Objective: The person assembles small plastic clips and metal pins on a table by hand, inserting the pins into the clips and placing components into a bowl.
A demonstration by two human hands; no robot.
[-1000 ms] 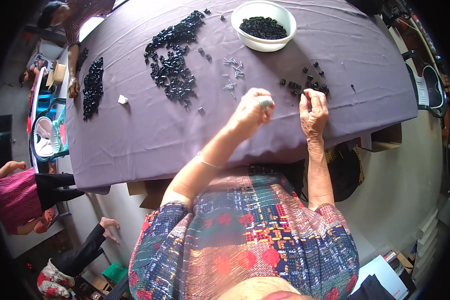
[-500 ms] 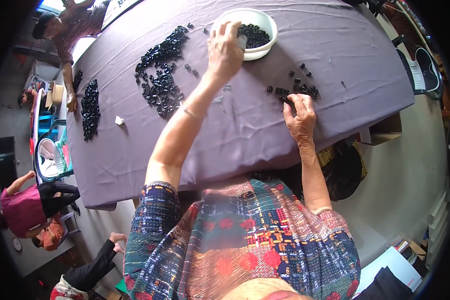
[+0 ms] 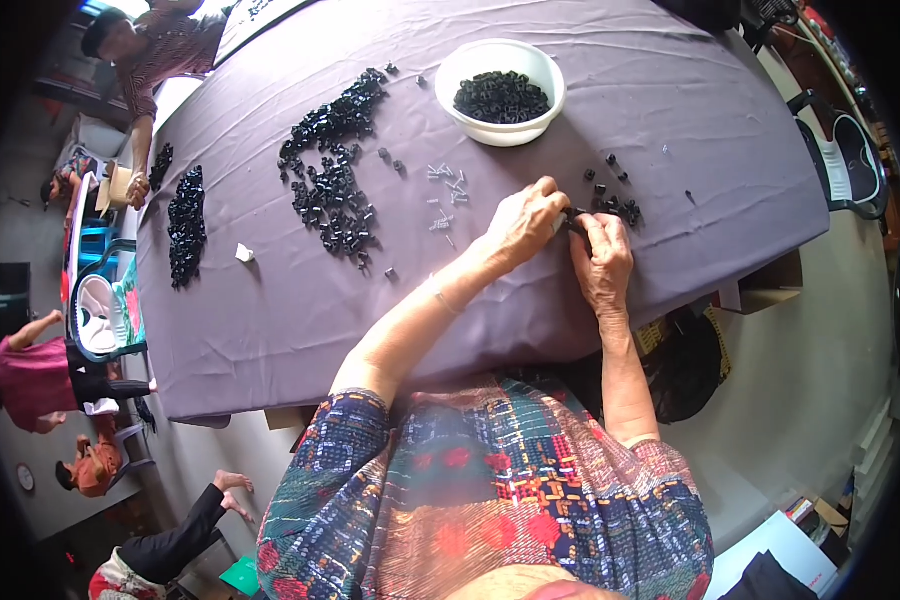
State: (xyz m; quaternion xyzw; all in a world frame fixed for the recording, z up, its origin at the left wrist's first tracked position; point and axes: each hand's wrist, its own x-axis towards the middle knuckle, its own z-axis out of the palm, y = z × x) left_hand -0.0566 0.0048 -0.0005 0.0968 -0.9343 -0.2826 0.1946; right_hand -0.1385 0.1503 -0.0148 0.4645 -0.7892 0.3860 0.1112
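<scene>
Small black piece [image 3: 576, 222]: dark, stubby, pinched between both hands' fingertips just above the counter, mostly hidden (shape can't be made out). Small cluster of black pieces [image 3: 615, 203]: short cylindrical bits, loose, lying flat on the purple cloth just beside the right hand, a few strays up-left of the cluster. Small metal screws [image 3: 446, 190]: pale, thin, scattered at mixed angles on the cloth near the left hand, betw. it and the big black pile.

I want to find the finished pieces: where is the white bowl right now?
In the head view, the round white plastic bowl of black parts sits on the purple tablecloth, far side, beyond both hands.
</scene>
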